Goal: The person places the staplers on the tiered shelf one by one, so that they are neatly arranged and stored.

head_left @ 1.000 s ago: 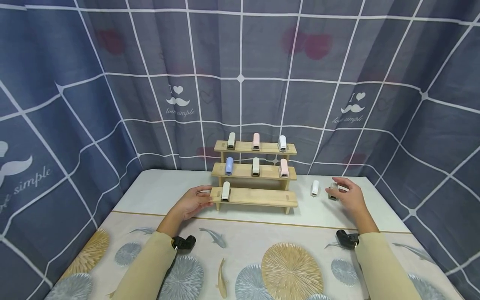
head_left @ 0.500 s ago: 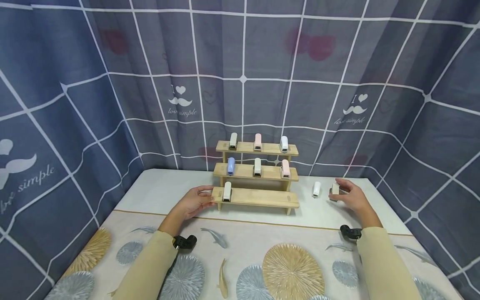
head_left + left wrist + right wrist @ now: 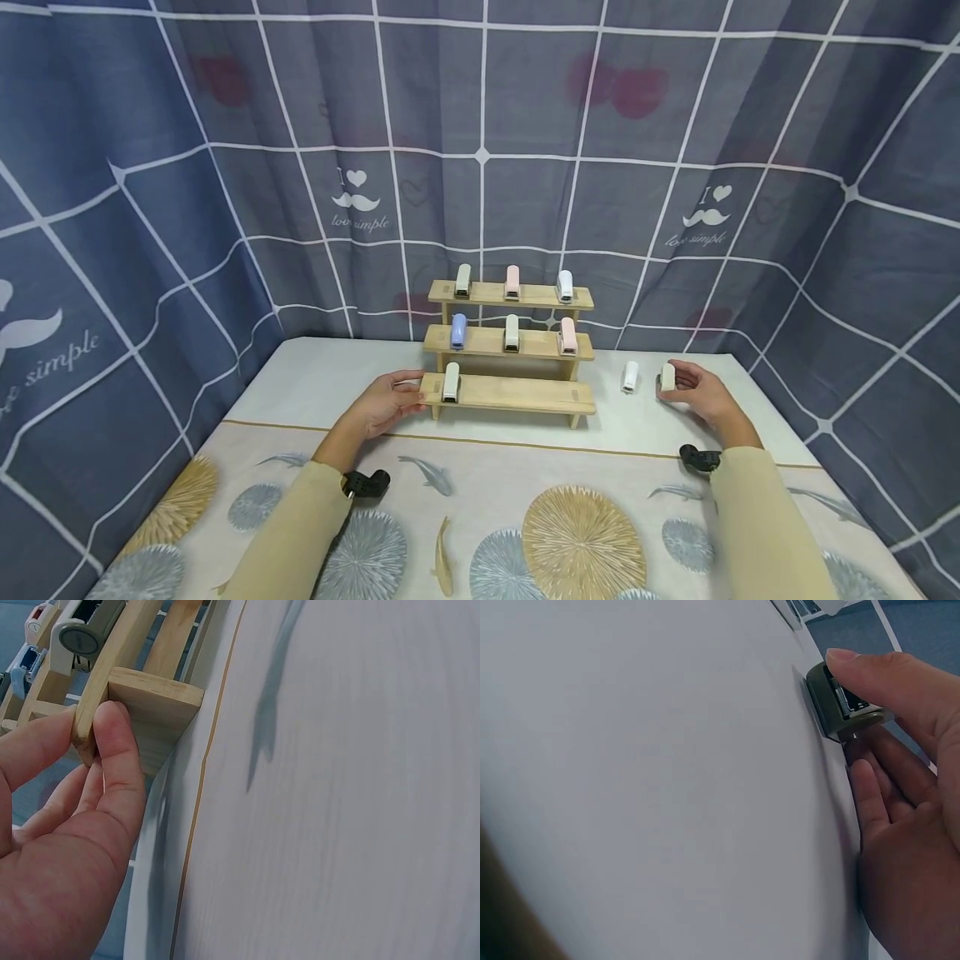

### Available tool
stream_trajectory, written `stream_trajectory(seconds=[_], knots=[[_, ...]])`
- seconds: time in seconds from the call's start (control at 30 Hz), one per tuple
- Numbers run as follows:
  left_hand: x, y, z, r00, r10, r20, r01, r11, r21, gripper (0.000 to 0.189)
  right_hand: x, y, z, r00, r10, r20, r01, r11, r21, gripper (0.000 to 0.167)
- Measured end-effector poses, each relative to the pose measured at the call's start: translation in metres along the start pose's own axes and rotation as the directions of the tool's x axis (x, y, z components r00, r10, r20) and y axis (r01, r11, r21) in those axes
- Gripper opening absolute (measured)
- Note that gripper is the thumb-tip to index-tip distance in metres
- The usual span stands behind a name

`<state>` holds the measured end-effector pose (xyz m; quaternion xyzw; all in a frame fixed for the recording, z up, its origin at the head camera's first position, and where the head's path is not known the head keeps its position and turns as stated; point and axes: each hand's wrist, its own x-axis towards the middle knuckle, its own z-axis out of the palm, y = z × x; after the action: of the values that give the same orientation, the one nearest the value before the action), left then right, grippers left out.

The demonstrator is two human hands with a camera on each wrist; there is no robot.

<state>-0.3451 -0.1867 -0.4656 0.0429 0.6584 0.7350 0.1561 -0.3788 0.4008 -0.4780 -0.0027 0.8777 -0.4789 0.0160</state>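
My left hand (image 3: pixel 386 406) pinches the left end of the lowest board of a three-tier wooden display rack (image 3: pixel 517 395), thumb on one side and a finger on the other in the left wrist view. Toward the right side of the table, my right hand (image 3: pixel 707 398) grips a small pale stapler (image 3: pixel 667 377) between thumb and fingers. In the right wrist view the stapler (image 3: pixel 827 705) shows a dark green end with metal inside, close to the white surface; whether it touches is unclear. A white stapler (image 3: pixel 630 377) lies just left of that hand.
One cream stapler (image 3: pixel 451 382) sits at the left of the lowest board. The middle board carries a blue stapler (image 3: pixel 458 332), a cream one and a pink one. Grey-green, pink and white staplers stand on the top board. A gridded curtain (image 3: pixel 480 200) surrounds the table.
The right-hand stapler has been tipped up within the fingers, its pale top now facing the camera, and the fingers have closed round it. The left hand and rack stay put.
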Motion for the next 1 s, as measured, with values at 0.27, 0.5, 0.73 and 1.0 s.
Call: stream_trajectory(seconds=[0.27, 0.5, 0.73, 1.0], knots=[[-0.0013, 0.0025, -0.0002, 1.000, -0.006, -0.010, 0.006, 1.000, 0.006, 0.062, -0.0015, -0.0044, 0.0019, 1.000, 0.016, 0.000, -0.016, 1.000, 0.023, 0.093], [0.0003, 0.0021, -0.0001, 1.000, -0.017, -0.014, 0.017, 1.000, 0.009, 0.061, -0.0024, -0.0049, 0.0013, 1.000, 0.014, -0.007, -0.014, 1.000, 0.008, 0.093], [0.0008, 0.0005, -0.0015, 1.000, -0.016, -0.020, 0.016, 1.000, 0.017, 0.061, -0.0006, -0.0032, 0.0033, 1.000, 0.020, -0.015, -0.020, 1.000, 0.008, 0.091], [-0.0001, 0.0024, -0.0005, 1.000, -0.010, -0.016, 0.010, 1.000, 0.020, 0.061, -0.0041, -0.0041, 0.0062, 0.998, 0.023, -0.055, -0.024, 1.000, -0.019, 0.088]])
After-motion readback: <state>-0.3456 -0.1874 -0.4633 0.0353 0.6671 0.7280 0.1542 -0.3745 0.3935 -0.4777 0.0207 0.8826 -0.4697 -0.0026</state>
